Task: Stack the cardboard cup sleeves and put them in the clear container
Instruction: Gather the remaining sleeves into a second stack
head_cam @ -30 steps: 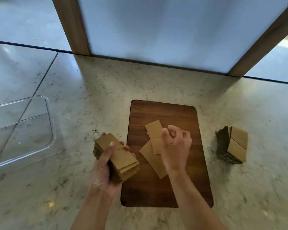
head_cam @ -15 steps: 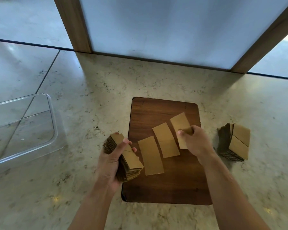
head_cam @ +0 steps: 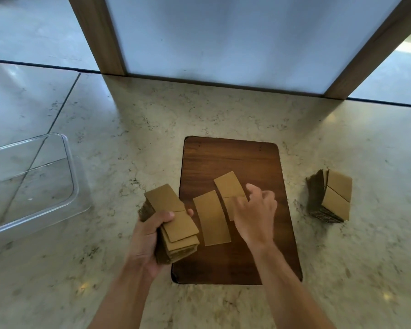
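Pale marbled stone makes up the counter (head_cam: 223, 115), and it runs back to a frosted panel framed in wood. On it lies a dark wooden board (head_cam: 235, 162), which I take as the landmark for everything else.

Two loose cardboard sleeves lie flat on the board: one (head_cam: 211, 222) near its left edge, another (head_cam: 228, 188) just to the right of it and slightly further back. They are spread singly, probably so each can be lifted on its own.

Off the board's left edge, the left hand (head_cam: 147, 238) is clamped around a thick stack of sleeves (head_cam: 173, 217), thumb pressed across the top, fingers wrapped underneath. That grip likely keeps the pile squared while more are added.

Over the middle of the board, the right hand (head_cam: 254, 214) reaches down onto the further sleeve, covering its near end, fingers curled. Blur keeps me from telling whether it has pinched the sleeve or only touches it.

Well to the right of the board, a second pile of sleeves (head_cam: 330, 200) rests on the counter, leaning, untouched.

Far to the left of the board sits the clear container (head_cam: 67, 162), which looks empty, near the stacking hand so the finished pile can travel a short way. Stacking appears to be midway; nothing has gone in yet.
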The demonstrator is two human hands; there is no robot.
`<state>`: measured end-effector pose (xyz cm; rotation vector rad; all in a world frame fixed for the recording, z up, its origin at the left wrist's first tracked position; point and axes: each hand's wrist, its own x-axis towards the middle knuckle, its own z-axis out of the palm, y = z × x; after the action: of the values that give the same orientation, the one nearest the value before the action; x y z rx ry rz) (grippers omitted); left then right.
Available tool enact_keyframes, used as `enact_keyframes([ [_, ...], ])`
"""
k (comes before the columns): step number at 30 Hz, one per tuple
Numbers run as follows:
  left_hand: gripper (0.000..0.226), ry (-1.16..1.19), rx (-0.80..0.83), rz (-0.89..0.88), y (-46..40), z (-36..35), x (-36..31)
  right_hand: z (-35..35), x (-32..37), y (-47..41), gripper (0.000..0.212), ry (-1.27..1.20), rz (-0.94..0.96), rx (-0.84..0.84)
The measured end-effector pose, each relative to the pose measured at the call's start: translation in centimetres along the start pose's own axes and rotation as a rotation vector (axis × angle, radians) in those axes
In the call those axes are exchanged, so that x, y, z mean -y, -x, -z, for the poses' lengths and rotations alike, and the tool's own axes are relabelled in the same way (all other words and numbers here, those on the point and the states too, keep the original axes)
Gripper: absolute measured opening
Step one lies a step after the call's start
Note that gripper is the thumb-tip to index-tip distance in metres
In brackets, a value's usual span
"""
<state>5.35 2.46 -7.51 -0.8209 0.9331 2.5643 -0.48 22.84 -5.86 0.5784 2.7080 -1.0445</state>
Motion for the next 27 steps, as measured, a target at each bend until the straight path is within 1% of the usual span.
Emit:
enact_keyframes([
  [1,0.064,-0.022,-0.01,-0.034,0.1,0.2,-0.2,0.0,-0.6,-0.2,0.059,0.197,0.018,-0.024],
  [2,0.062,-0.035,-0.017,-0.065,0.1,0.3,-0.3,-0.2,-1.0,-0.4,0.066,0.318,0.057,-0.029],
  [3,0.06,-0.042,-0.026,-0.084,0.2,0.3,-0.3,-0.5,-1.5,-0.7,0.067,0.357,0.07,-0.016],
  [5,0.058,-0.08,-0.05,-0.1,0.3,0.3,-0.3,-0.1,-1.8,-1.5,0.058,0.273,0.033,0.052],
  [6,0.059,-0.112,-0.066,-0.106,0.5,0.3,-0.4,0.3,-1.9,-1.9,0.047,0.199,0.012,0.079],
  [7,0.062,-0.15,-0.082,-0.11,0.5,0.3,-0.4,1.0,-1.9,-2.2,0.034,0.113,-0.011,0.067],
  [8,0.067,-0.183,-0.099,-0.119,0.6,0.2,-0.4,1.6,-1.7,-2.2,0.026,0.013,-0.035,0.015],
  [9,0.076,-0.206,-0.114,-0.13,0.6,0.2,-0.4,2.0,-1.6,-1.9,0.024,-0.112,-0.064,-0.034],
  [10,0.084,-0.214,-0.126,-0.138,0.6,0.1,-0.3,2.1,-1.2,-1.4,0.033,-0.26,-0.087,-0.025],
  [11,0.088,-0.214,-0.135,-0.144,0.6,0.1,-0.2,1.9,-0.6,-0.7,0.048,-0.384,-0.112,0.046],
  [12,0.088,-0.209,-0.146,-0.147,0.6,0.1,-0.1,1.3,0.1,0.3,0.065,-0.405,-0.134,0.144],
  [13,0.087,-0.203,-0.154,-0.146,0.7,0.2,-0.1,0.4,0.7,1.3,0.079,-0.328,-0.142,0.235],
  [14,0.087,-0.193,-0.158,-0.146,0.7,0.3,0.0,-0.7,1.1,2.4,0.091,-0.201,-0.137,0.289],
  [15,0.086,-0.185,-0.16,-0.15,0.7,0.3,0.0,-1.7,1.4,3.5,0.098,-0.067,-0.116,0.292],
  [16,0.086,-0.179,-0.164,-0.158,0.8,0.4,0.0,-2.5,1.4,4.3,0.099,0.046,-0.084,0.247],
  [18,0.082,-0.169,-0.18,-0.175,0.7,0.6,0.0,-3.1,1.4,4.9,0.084,0.194,-0.007,0.12],
  [19,0.081,-0.167,-0.19,-0.182,0.8,0.6,-0.1,-3.3,1.3,4.9,0.075,0.232,0.003,0.101],
  [21,0.083,-0.164,-0.205,-0.191,0.8,0.5,-0.2,-3.1,1.4,4.5,0.06,0.188,-0.026,0.169],
  [22,0.085,-0.168,-0.209,-0.197,0.9,0.5,-0.3,-2.9,1.5,4.1,0.051,0.099,-0.043,0.214],
  [24,0.082,-0.176,-0.207,-0.212,1.1,0.4,-0.7,-1.9,2.0,3.2,0.035,-0.188,-0.077,0.254],
  [26,0.073,-0.188,-0.17,-0.201,1.2,0.3,-0.9,-0.6,2.6,2.5,0.027,-0.51,-0.137,0.312],
  [27,0.071,-0.204,-0.143,-0.179,1.3,0.1,-0.8,-0.3,3.0,2.6,0.026,-0.636,-0.172,0.376],
])
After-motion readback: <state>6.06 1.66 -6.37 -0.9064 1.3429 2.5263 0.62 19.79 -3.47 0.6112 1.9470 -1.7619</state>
